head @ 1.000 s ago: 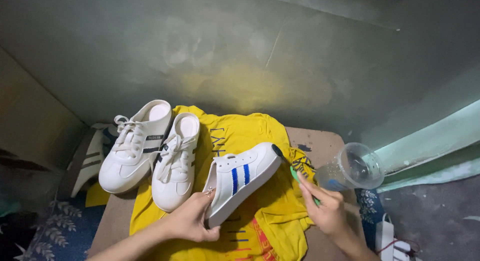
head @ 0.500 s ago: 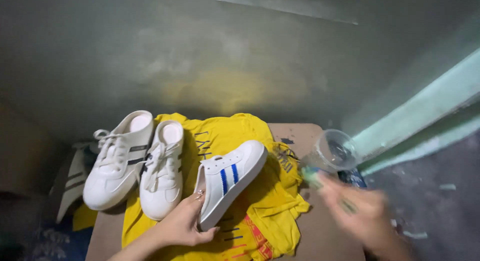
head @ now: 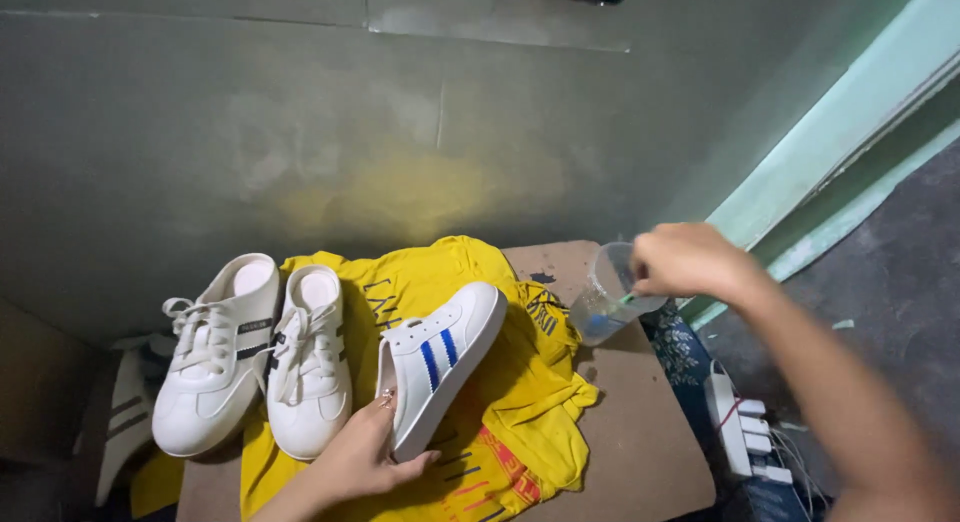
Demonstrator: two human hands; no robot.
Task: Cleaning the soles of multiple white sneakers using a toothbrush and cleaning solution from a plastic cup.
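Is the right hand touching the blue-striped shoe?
No, the right hand is at the clear cup; only the left hand holds the blue-striped shoe.

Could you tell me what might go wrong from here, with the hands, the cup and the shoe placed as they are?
1. The right hand dips a green tool into the clear cup, which stands near the board's edge; a nudge could tip its liquid toward the power strip below.
2. A spill could also soak the yellow shirt.
3. The left hand props the striped shoe on its side; it might slip.
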